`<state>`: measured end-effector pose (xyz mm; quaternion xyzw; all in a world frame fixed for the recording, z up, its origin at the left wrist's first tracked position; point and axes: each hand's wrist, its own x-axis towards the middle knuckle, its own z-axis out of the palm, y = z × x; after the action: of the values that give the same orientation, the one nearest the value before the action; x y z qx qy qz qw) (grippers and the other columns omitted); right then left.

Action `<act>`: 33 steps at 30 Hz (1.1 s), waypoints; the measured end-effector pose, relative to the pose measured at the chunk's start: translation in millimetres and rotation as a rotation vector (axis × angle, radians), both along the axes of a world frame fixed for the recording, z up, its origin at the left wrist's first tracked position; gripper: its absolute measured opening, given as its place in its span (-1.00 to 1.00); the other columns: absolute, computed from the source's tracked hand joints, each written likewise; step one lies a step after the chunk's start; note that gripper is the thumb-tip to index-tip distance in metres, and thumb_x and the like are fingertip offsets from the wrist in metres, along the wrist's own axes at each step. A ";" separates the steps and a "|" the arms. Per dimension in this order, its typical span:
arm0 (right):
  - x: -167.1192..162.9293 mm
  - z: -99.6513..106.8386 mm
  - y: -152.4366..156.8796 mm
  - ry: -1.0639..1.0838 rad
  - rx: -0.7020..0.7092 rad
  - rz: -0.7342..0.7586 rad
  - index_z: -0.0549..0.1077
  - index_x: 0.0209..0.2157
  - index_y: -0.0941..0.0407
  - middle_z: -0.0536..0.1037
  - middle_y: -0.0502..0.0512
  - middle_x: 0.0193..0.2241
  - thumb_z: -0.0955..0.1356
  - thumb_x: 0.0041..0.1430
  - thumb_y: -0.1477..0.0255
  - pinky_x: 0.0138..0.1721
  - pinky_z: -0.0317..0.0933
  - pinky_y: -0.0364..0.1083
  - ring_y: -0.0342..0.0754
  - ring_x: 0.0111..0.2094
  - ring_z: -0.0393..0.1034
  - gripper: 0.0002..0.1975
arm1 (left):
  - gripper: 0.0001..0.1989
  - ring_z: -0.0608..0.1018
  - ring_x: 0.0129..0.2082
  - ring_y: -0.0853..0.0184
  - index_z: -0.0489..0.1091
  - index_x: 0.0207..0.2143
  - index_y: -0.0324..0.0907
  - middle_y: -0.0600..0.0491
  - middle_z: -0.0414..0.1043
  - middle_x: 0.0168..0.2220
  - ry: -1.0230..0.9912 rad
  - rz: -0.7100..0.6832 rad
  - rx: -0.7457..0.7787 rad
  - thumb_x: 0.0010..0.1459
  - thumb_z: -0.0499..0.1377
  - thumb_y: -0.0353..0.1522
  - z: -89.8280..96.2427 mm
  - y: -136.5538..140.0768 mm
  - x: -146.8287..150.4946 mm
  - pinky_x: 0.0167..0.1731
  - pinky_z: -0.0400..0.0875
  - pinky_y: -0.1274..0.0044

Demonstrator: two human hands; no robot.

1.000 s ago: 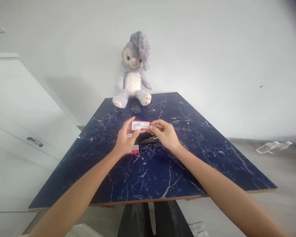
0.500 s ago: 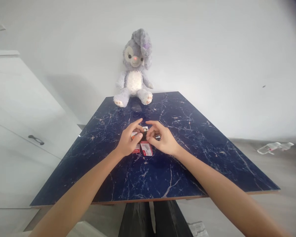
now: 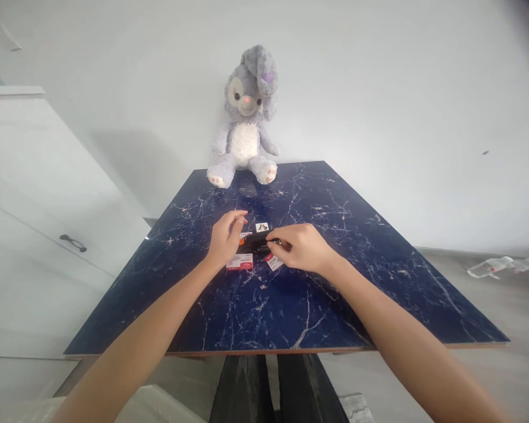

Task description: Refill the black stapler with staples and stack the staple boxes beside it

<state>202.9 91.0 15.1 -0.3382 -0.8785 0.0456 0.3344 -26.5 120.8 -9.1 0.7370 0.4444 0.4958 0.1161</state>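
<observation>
A long black object with an orange end (image 3: pixel 256 241), which looks like a stapler, lies crosswise between my hands. My right hand (image 3: pixel 303 245) is closed, its thumb and fingers pinching the right end. Beside the orange end, my left hand (image 3: pixel 224 239) has its fingers stretched out and slightly curved, with nothing plainly held. Under and in front of the stapler lie a red-and-white box (image 3: pixel 240 262) and a second red-and-white box (image 3: pixel 273 262), partly hidden by my right hand. Just behind it is a small white card or box with a black picture (image 3: pixel 261 227).
The blue marbled table (image 3: pixel 264 317) has a grey plush rabbit (image 3: pixel 245 141) seated at its far edge against the wall. A white cabinet (image 3: pixel 30 223) stands left. Clear plastic bottles (image 3: pixel 489 267) lie on the floor at right.
My hands have moved apart, showing more of the black stapler. My left hand's fingers have come away from it. The right front box now sits turned and farther right.
</observation>
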 end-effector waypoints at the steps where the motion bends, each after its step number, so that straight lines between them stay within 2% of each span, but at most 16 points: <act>1: 0.3 0.3 0.4 -0.020 0.010 -0.007 0.57 -0.27 0.11 0.56 -0.01 -0.50 0.33 0.20 0.45 -0.41 0.09 -0.16 -0.15 -0.49 0.36 -0.84 | -0.70 0.58 -0.18 0.27 0.46 -0.04 -0.13 0.01 0.57 -0.21 0.006 0.002 0.002 0.38 0.02 -0.22 -0.1 0.2 -0.1 -0.11 0.41 0.43; 5: 1.0 -0.5 1.7 -0.112 0.015 -0.039 0.57 -0.27 0.10 0.58 0.01 -0.47 0.31 0.21 0.44 -0.43 0.03 -0.16 -0.15 -0.49 0.35 -0.83 | -0.71 0.58 -0.19 0.27 0.46 -0.04 -0.13 0.01 0.57 -0.21 0.024 0.008 0.003 0.37 0.03 -0.24 -1.0 1.9 -1.7 -0.13 0.41 0.44; 8: 2.2 -2.4 3.0 -0.200 -0.002 -0.064 0.58 -0.28 0.09 0.56 0.01 -0.52 0.31 0.22 0.42 -0.45 -0.01 -0.14 -0.15 -0.54 0.31 -0.82 | -0.72 0.58 -0.19 0.28 0.46 -0.04 -0.13 0.01 0.57 -0.20 0.029 0.007 0.003 0.38 0.03 -0.25 -1.2 2.2 -2.2 -0.13 0.41 0.44; 11: 0.9 -4.1 3.1 -0.256 -0.020 -0.028 0.58 -0.35 0.09 0.52 0.00 -0.58 0.31 0.24 0.41 -0.44 0.01 -0.13 -0.14 -0.56 0.30 -0.81 | -0.73 0.58 -0.19 0.28 0.46 -0.04 -0.13 0.01 0.57 -0.20 0.032 0.002 0.011 0.38 0.03 -0.26 -1.2 1.9 -1.7 -0.12 0.41 0.44; 14: -5.1 -6.3 0.8 -0.207 -0.039 0.055 0.58 -0.30 0.08 0.58 0.02 -0.45 0.32 0.27 0.41 -0.36 0.10 -0.14 -0.11 -0.43 0.40 -0.82 | -0.74 0.57 -0.19 0.28 0.45 -0.04 -0.12 0.02 0.56 -0.21 0.028 0.002 0.020 0.38 0.02 -0.26 -2.3 1.8 -0.9 -0.13 0.41 0.43; 19: -17.5 -17.2 -2.2 -0.165 -0.092 0.171 0.55 -0.09 0.10 0.59 0.12 -0.21 0.33 0.32 0.33 -0.25 0.24 -0.13 -0.06 -0.24 0.47 -0.78 | -0.65 0.57 -0.20 0.30 0.28 0.15 -0.11 0.04 0.54 -0.24 -0.086 0.031 -0.005 0.38 0.02 -0.25 -8.5 4.5 -1.0 -0.09 0.41 0.40; 23: -23.8 -26.2 -3.9 -0.168 -0.106 0.243 0.56 -0.13 0.11 0.56 0.15 -0.10 0.32 0.34 0.28 -0.12 0.29 -0.09 -0.03 -0.15 0.48 -0.75 | -0.64 0.56 -0.22 0.30 0.27 0.15 -0.12 0.03 0.52 -0.24 -0.187 0.081 -0.056 0.38 0.00 -0.23 -13.7 9.0 -2.1 -0.10 0.41 0.40; 25: -27.1 -27.8 -6.6 -0.167 -0.102 0.245 0.56 -0.17 0.12 0.54 0.15 -0.06 0.34 0.32 0.27 -0.11 0.30 -0.08 -0.02 -0.13 0.48 -0.76 | -0.65 0.55 -0.25 0.31 0.29 0.13 -0.12 0.03 0.52 -0.25 -0.215 0.093 -0.077 0.37 0.00 -0.22 -14.9 10.6 -2.5 -0.12 0.42 0.41; 27: -31.0 -27.7 -9.8 -0.175 -0.102 0.235 0.54 -0.20 0.13 0.54 0.15 -0.08 0.37 0.28 0.25 -0.16 0.30 -0.08 -0.01 -0.16 0.47 -0.76 | -0.65 0.55 -0.26 0.32 0.31 0.12 -0.12 0.03 0.52 -0.25 -0.227 0.093 -0.094 0.37 0.00 -0.22 -15.2 11.2 -2.5 -0.13 0.42 0.41; 30: -37.2 -27.1 -13.4 -0.202 -0.105 0.194 0.51 -0.23 0.14 0.54 0.12 -0.22 0.41 0.22 0.21 -0.24 0.28 -0.07 -0.02 -0.26 0.44 -0.73 | -0.66 0.55 -0.26 0.31 0.34 0.09 -0.13 0.02 0.53 -0.24 -0.215 0.078 -0.110 0.36 0.01 -0.21 -14.7 10.6 -1.8 -0.14 0.42 0.41; 33: -42.2 -28.4 -15.5 -0.210 -0.085 0.154 0.50 -0.13 0.15 0.52 0.13 -0.23 0.41 0.22 0.21 -0.21 0.28 -0.05 0.00 -0.24 0.41 -0.68 | -0.67 0.55 -0.26 0.30 0.37 0.06 -0.12 0.02 0.53 -0.25 -0.189 0.081 -0.119 0.35 0.02 -0.21 -14.0 9.9 -1.3 -0.15 0.42 0.41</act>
<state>160.7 75.5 -13.3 -0.2867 -0.9292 0.0728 0.2216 -27.8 130.7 -23.1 0.6603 0.4892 0.5403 0.1809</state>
